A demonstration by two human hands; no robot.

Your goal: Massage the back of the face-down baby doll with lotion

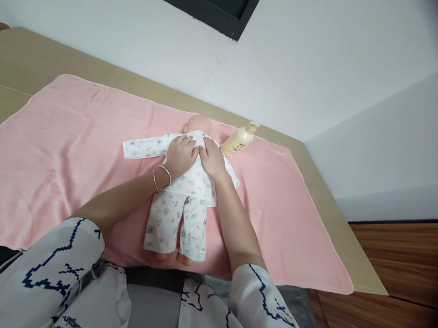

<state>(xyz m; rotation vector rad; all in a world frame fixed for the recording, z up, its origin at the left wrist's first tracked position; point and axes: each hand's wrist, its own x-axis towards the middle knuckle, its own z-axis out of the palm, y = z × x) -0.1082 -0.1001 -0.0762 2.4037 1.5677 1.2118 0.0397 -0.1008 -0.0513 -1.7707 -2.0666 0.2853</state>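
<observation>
A baby doll [199,123] in white patterned pyjamas [176,220] lies on its back on a pink towel [60,152], head toward the wall. Both my hands rest on its chest. My left hand [180,154], with bangles at the wrist, pinches the pyjama top near the collar, fingers curled. Just to its right, my right hand [211,159] presses on the same fabric with fingers together and bent. One sleeve of the top [143,147] lies spread out to the left.
A pale yellow pump bottle [239,140] lies on the towel right of the doll's head. The towel covers a wooden table [329,207] against a white wall. Wooden floor [399,268] shows at the right.
</observation>
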